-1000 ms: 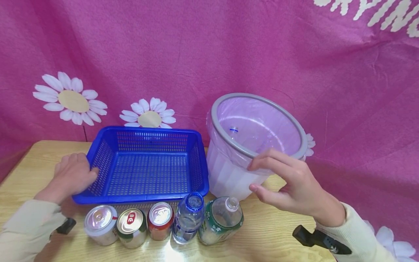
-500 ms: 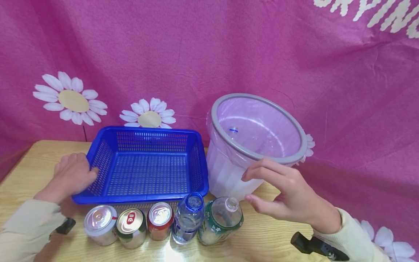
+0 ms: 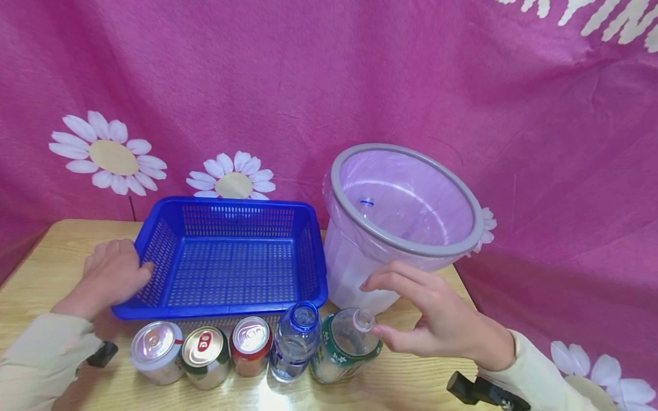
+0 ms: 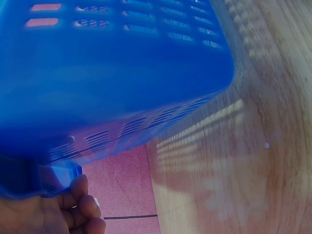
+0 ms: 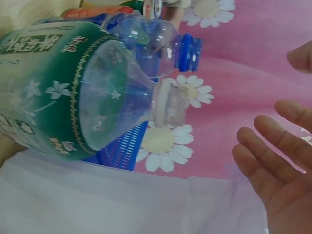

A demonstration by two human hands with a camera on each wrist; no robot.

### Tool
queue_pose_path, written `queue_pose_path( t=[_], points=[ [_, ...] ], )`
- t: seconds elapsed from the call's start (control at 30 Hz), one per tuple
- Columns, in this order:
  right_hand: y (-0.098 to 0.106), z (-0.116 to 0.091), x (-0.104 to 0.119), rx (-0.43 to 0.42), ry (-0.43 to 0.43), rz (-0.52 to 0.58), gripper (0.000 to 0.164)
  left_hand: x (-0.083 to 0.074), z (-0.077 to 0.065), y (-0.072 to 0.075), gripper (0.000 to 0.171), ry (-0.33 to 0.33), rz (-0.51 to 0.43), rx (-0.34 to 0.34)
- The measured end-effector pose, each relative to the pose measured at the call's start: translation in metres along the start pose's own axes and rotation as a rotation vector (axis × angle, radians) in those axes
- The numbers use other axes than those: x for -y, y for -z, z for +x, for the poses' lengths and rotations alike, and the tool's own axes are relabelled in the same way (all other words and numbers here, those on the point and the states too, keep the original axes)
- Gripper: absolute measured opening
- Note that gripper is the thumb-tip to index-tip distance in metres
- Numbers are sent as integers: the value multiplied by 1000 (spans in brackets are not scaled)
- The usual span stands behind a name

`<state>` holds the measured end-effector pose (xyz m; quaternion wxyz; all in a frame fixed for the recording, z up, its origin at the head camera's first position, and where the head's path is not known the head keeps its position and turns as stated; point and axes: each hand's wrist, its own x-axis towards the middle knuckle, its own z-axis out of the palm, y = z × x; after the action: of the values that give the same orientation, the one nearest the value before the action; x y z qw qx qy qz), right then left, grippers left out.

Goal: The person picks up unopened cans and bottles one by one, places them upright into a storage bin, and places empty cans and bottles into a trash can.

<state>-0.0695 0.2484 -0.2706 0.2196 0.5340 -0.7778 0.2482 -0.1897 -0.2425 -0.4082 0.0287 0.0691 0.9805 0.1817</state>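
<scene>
My left hand [image 3: 113, 275] grips the left rim of a blue plastic basket [image 3: 221, 311]; the left wrist view shows its fingers [image 4: 87, 206] curled at the rim's edge. The basket has perforated walls and nothing inside. With thumb and fingers spread apart, my right hand [image 3: 432, 317] hovers close to the neck of a capless clear bottle with a green flowered label [image 3: 340, 351]. In the right wrist view a gap shows between the fingertips [image 5: 246, 134] and that bottle's mouth. Beside it stands a clear bottle with a blue neck [image 3: 295, 348].
Left of the bottles, a red can [image 3: 251, 347], a green-and-gold can [image 3: 205, 357] and a white can [image 3: 156, 353] stand in a row before the basket. A lined white bin [image 3: 354, 277] with a grey rim stands right of the basket, a clear bottle [image 3: 366, 206] inside it.
My right hand has moved left and down from the bin's rim toward the green-labelled bottle, fingers still spread. The left hand and basket have stayed in place.
</scene>
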Motion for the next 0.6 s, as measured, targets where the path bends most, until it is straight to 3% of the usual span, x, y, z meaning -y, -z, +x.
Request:
queue_pose_path(
  t=[0.33, 0.6],
  points=[
    [-11, -9, -6, 36, -22, 30, 52, 4, 3, -3, 45, -1, 1, -13],
    [-21, -13, -8, 54, -37, 56, 54, 6, 3, -5, 43, -3, -8, -13]
  ],
)
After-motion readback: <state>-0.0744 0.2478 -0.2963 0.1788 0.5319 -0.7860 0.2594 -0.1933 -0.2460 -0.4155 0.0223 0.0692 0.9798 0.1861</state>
